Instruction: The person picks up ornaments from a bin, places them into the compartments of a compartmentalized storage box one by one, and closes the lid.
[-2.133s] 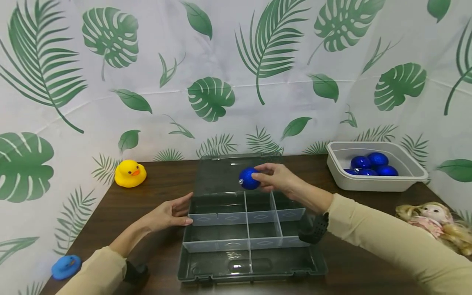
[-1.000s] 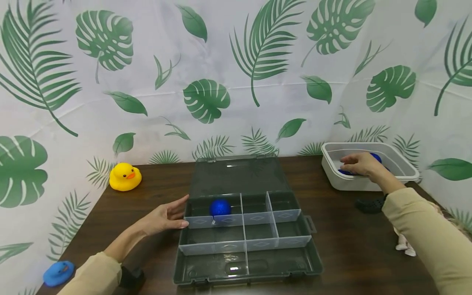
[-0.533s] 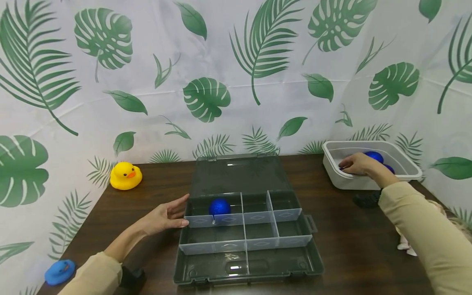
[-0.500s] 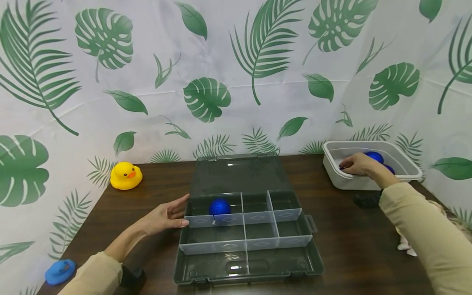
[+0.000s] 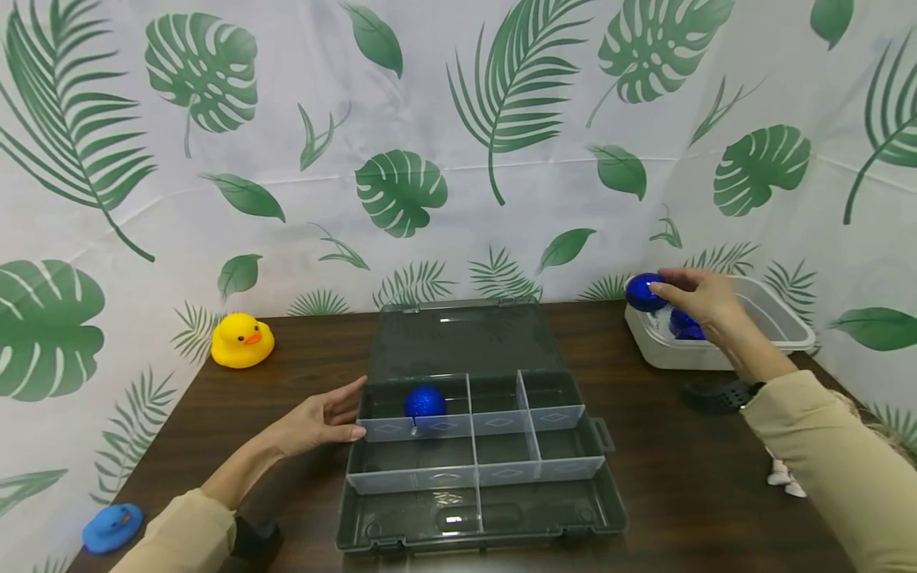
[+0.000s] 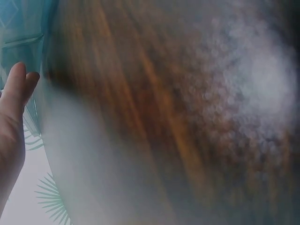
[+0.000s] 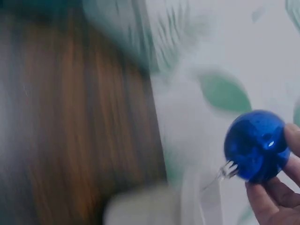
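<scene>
My right hand (image 5: 698,302) pinches a shiny blue ball ornament (image 5: 642,291) (image 7: 256,145) just above the left rim of the white tub (image 5: 723,356) at the back right. More blue balls (image 5: 686,326) lie in the tub behind my fingers. An open dark green organizer case (image 5: 473,422) sits in the middle of the table. One glittery blue ball (image 5: 425,402) rests in its back left compartment. My left hand (image 5: 325,418) lies with straight fingers against the case's left edge.
A yellow rubber duck (image 5: 241,341) stands at the back left. A blue toy (image 5: 111,528) lies at the near left corner. A doll (image 5: 784,476) is partly hidden behind my right sleeve. The leaf-print backdrop (image 5: 430,143) closes off the table's back and sides.
My right hand left one blue ball in the case's back left compartment, reached into the tub and has lifted another ball out over its left rim. The left hand has stayed put.
</scene>
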### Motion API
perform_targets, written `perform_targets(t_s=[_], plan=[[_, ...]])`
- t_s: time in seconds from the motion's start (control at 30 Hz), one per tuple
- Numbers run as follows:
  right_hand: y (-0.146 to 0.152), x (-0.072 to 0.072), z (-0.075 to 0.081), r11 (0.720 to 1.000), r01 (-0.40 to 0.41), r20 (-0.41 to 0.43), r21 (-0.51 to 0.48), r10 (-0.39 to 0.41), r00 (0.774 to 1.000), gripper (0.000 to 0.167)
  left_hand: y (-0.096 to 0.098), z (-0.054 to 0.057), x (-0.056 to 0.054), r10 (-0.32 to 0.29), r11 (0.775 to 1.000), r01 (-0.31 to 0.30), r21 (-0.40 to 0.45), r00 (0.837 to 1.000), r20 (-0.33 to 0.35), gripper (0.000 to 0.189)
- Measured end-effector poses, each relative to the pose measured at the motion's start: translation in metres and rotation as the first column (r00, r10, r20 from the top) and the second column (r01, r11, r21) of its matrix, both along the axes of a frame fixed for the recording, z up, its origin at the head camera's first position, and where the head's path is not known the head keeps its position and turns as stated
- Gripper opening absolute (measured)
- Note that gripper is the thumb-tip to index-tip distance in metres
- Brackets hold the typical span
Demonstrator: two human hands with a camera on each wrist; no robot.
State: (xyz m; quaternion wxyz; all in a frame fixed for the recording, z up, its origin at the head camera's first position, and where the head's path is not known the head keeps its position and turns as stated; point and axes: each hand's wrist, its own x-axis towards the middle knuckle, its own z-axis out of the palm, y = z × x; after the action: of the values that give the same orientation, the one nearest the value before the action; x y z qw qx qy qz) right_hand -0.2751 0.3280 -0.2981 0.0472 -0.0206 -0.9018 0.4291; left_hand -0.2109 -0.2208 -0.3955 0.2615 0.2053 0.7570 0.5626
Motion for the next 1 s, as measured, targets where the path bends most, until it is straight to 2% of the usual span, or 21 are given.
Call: perform_targets(t_s=[0.07,0.13,0.2,0.3,0.37,0.47,0.53,0.77,0.87,0.93,1.0], plan=[[-0.023,0.005,-0.001,0.994,-0.064,0.016,-0.085,0.066,0.998,0.068,-0.001,0.000,0.000,0.000,1.000,0.000,0.007,1.000,0.003,0.086],[-0.048,0.012,-0.004,0.964,-0.141,0.051,-0.227,0.156,0.986,0.067,-0.001,0.000,0.000,-0.003,1.000,0.003,0.014,1.000,0.003,0.086],[-0.073,0.019,-0.008,0.909,-0.199,0.071,-0.367,0.240,0.968,0.064,-0.001,0.000,0.000,-0.006,1.000,0.006,0.018,1.000,-0.001,0.086],[-0.104,0.028,-0.016,0.811,-0.245,0.082,-0.531,0.337,0.938,0.058,-0.001,0.000,0.000,-0.009,1.000,0.009,0.019,1.000,-0.008,0.085],[-0.120,0.033,-0.021,0.776,-0.268,0.090,-0.571,0.383,0.919,0.054,0.000,0.001,0.001,-0.004,1.000,0.004,0.016,1.000,-0.007,0.085],[-0.139,0.038,-0.028,0.765,-0.282,0.115,-0.579,0.419,0.901,0.050,-0.001,0.002,0.000,-0.002,1.000,0.002,0.009,1.000,-0.014,0.085],[-0.147,0.040,-0.033,0.769,-0.300,0.128,-0.564,0.441,0.888,0.049,0.000,0.003,0.000,0.003,1.000,-0.003,0.006,1.000,-0.013,0.084],[-0.157,0.045,-0.044,0.832,-0.384,0.164,-0.401,0.478,0.863,0.047,-0.002,0.001,-0.001,-0.004,1.000,0.005,0.010,1.000,-0.011,0.085],[-0.155,0.045,-0.045,0.822,-0.397,0.149,-0.407,0.489,0.859,0.048,-0.001,0.001,-0.001,-0.007,1.000,0.007,0.016,1.000,-0.004,0.085],[-0.151,0.043,-0.043,0.805,-0.398,0.137,-0.439,0.498,0.857,0.049,-0.001,0.001,-0.001,-0.003,1.000,0.003,0.014,1.000,0.000,0.085],[-0.144,0.040,-0.041,0.794,-0.384,0.116,-0.472,0.487,0.866,0.049,0.000,0.001,-0.001,0.007,1.000,-0.007,0.005,1.000,0.004,0.084]])
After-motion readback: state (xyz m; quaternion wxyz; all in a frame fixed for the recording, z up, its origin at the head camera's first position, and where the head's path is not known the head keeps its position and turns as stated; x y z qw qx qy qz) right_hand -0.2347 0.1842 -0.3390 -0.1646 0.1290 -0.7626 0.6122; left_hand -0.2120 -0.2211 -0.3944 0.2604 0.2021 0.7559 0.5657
